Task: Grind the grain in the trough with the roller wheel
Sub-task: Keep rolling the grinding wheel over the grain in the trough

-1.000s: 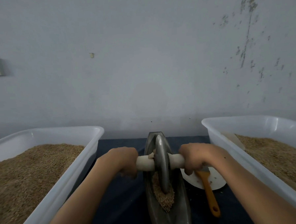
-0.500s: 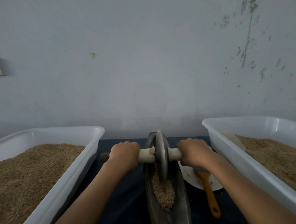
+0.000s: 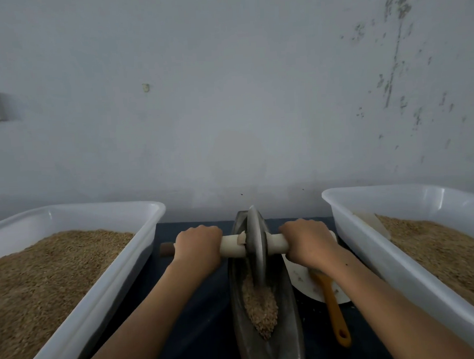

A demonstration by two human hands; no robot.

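Observation:
A narrow boat-shaped metal trough (image 3: 239, 324) runs away from me in the middle of the dark table. A grey metal roller wheel (image 3: 255, 241) stands upright in its far half, on a pale axle handle (image 3: 232, 245). My left hand (image 3: 198, 246) grips the axle left of the wheel, and a brown axle tip pokes out beyond it. My right hand (image 3: 307, 240) grips the axle on the right side. A pile of tan grain (image 3: 260, 307) lies in the trough just behind the wheel, nearer to me.
White plastic tubs full of grain flank the trough, one on the left (image 3: 112, 279) and one on the right (image 3: 372, 263). A white plate (image 3: 301, 280) with an orange-handled tool (image 3: 334, 308) lies right of the trough. A pale wall stands close behind.
Both hands have pushed the wheel away from me along the trough toward its far end. More of the grain pile now shows behind the wheel.

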